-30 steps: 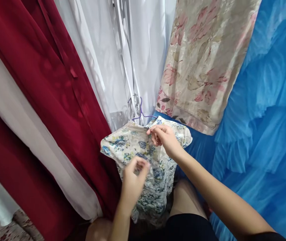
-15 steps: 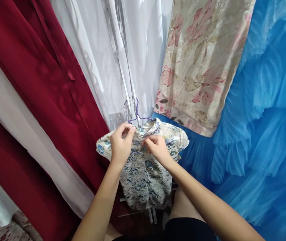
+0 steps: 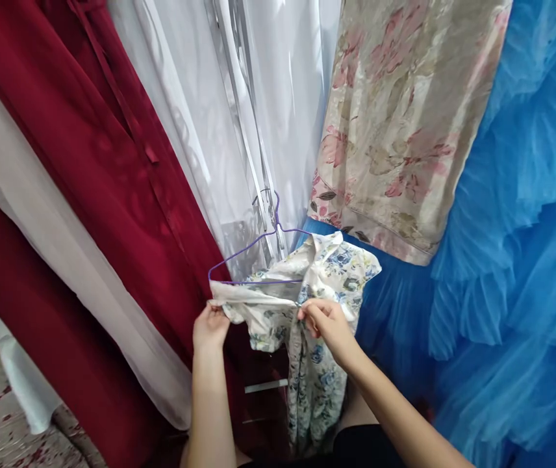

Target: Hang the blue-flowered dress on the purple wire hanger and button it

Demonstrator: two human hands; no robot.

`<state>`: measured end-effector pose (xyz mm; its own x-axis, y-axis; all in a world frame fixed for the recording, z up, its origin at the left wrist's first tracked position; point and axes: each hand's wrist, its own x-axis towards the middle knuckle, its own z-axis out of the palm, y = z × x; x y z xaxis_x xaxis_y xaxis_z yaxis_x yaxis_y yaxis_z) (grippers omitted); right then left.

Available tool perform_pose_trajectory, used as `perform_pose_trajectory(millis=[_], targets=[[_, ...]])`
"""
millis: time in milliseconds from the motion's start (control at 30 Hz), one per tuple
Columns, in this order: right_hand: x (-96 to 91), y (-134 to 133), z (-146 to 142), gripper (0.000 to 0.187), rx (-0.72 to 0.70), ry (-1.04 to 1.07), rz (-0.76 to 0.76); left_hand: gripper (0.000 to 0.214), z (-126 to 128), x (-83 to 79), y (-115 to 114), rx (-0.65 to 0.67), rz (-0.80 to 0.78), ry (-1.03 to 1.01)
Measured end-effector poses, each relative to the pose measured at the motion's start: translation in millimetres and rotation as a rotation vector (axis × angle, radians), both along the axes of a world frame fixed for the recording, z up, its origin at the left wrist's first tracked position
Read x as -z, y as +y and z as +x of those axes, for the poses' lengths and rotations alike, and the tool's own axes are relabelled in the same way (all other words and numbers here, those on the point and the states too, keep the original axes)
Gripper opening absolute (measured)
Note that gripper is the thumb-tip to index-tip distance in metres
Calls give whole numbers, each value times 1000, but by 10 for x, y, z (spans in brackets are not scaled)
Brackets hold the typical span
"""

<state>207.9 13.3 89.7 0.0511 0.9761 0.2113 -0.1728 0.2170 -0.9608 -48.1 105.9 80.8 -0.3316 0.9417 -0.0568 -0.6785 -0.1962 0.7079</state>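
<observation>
One floral garment [image 3: 321,357], half on a purple hanger [image 3: 277,225]

It hangs at centre from the hanger's right-hand side; the left-hand side is bare. Fingers of the left hand [image 3: 211,326] are pinched together on the garment's outstretched edge; those of the right hand [image 3: 325,325] pinch that edge's other end. White cloth [image 3: 288,117] hangs behind, red cloth [image 3: 126,214] to the left, blue ruffled fabric [image 3: 502,292] to the right.

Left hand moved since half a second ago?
Yes: down and to the left in the view, judged against the hanging pink-flowered cloth. The left hand now holds an edge of the blue-flowered garment.
</observation>
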Motion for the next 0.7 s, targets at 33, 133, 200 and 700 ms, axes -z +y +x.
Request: perform_pose_trajectory(millis=[33, 133, 200, 700], targets=[[89, -38, 43, 26, 48, 69, -24, 25, 80, 136, -82, 24, -40, -35], [443, -185, 228, 27, 201, 296, -89, 21, 378, 479, -342, 117, -114, -130], [710, -294, 365, 25, 306, 425, -131, 15, 563, 624, -505, 183, -136, -184], [770, -651, 94, 30, 86, 156, -136, 20, 1336, 23, -1540, 689, 461, 626]])
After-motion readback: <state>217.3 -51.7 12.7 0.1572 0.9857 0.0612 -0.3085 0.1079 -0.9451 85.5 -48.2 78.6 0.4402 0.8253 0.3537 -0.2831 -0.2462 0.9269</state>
